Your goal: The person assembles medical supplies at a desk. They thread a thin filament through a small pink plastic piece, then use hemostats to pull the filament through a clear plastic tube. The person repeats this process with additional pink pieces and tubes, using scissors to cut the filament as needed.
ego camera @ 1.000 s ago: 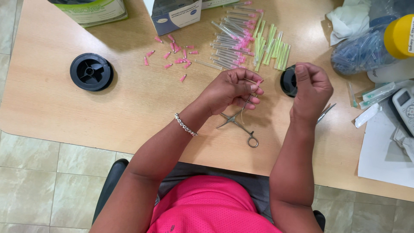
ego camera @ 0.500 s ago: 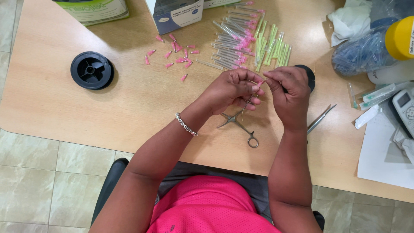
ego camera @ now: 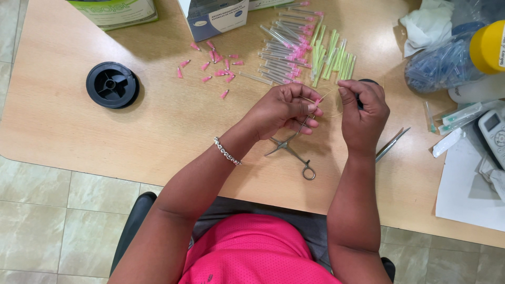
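Note:
My left hand (ego camera: 284, 108) is closed around a small pink-hubbed needle, its tip showing at the fingers. My right hand (ego camera: 363, 110) pinches a thin pale thread (ego camera: 330, 93) that runs across to the left hand's fingertips. The two hands are close together above the wooden table (ego camera: 79, 137). Metal scissor-like forceps (ego camera: 292, 150) lie on the table just under my left hand. A black spool is mostly hidden behind my right hand.
A heap of pink-hubbed and green-capped needles (ego camera: 305, 52) lies beyond the hands, with loose pink caps (ego camera: 213, 66) to its left. A black spool (ego camera: 111, 84) sits at left. Boxes stand at the back; a yellow-capped bottle (ego camera: 486, 47), tweezers (ego camera: 392, 143), papers and a calculator lie right.
My right hand moved left from the black spool towards my left hand, then drew back a little with the thread stretched between them. My left hand stayed in place.

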